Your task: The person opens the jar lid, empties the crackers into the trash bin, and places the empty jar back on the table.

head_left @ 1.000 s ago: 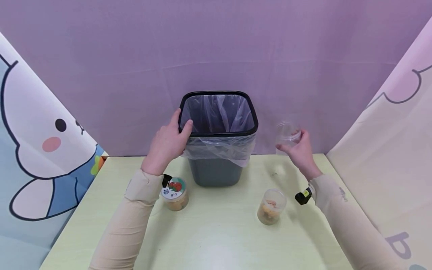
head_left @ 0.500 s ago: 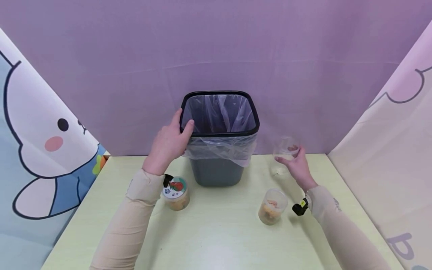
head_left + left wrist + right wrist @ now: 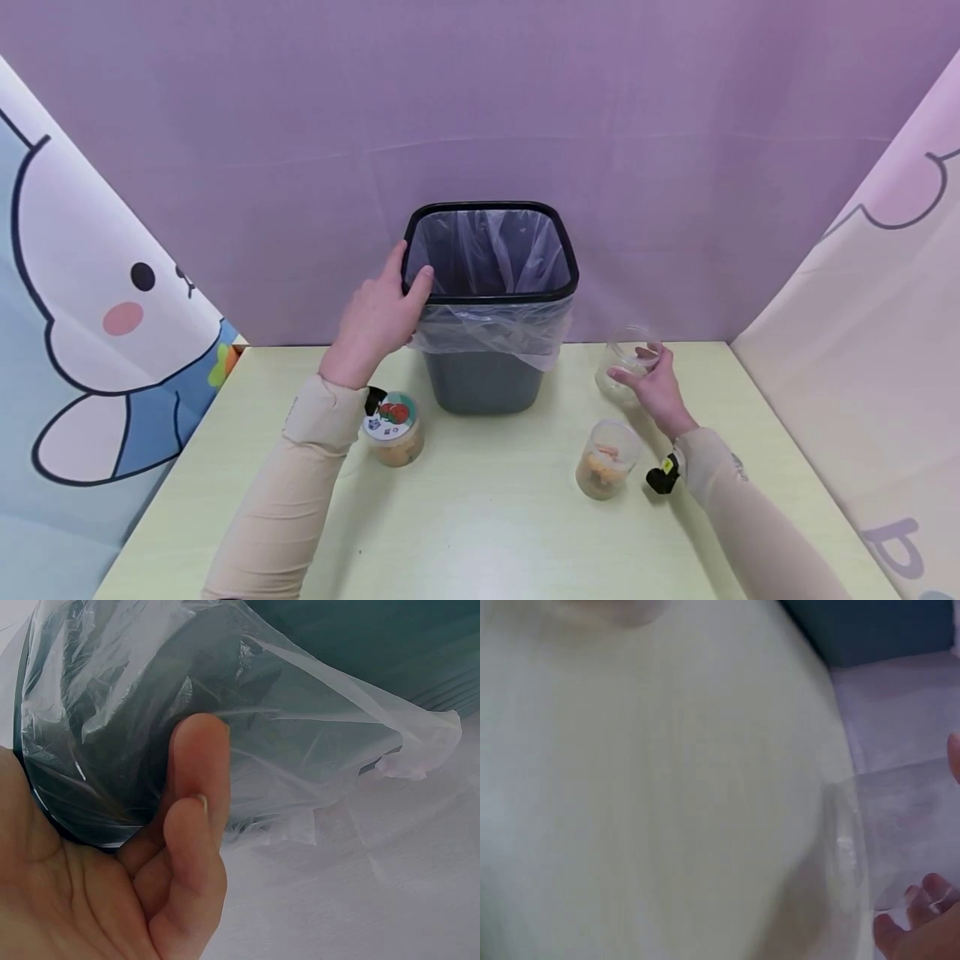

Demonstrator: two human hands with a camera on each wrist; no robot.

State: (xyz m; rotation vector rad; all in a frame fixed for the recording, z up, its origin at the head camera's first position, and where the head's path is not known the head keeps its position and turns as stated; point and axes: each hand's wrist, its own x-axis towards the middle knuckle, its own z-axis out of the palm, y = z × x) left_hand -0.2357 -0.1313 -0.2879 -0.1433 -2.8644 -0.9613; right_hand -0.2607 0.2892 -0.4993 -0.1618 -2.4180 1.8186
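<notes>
A grey trash bin (image 3: 483, 379) with a black rim and clear plastic liner stands at the back of the table. My left hand (image 3: 378, 317) grips its left front rim, thumb over the edge; in the left wrist view curled fingers (image 3: 199, 761) lie against the liner. My right hand (image 3: 656, 387) holds a clear plastic jar (image 3: 615, 379) upright, right of the bin. Its base is at or just above the tabletop; I cannot tell which. The jar looks empty. Nearer me stands an open clear jar (image 3: 603, 467) with orange-brown pieces in it.
Below my left wrist stands a lidded jar (image 3: 395, 429) with a tomato picture on its lid. A purple cloth wall (image 3: 480, 108) rises behind the table (image 3: 465, 517), and printed cloths hang at both sides.
My right hand has lowered the clear jar toward the tabletop, slightly left and nearer. My left hand stays on the bin's rim.
</notes>
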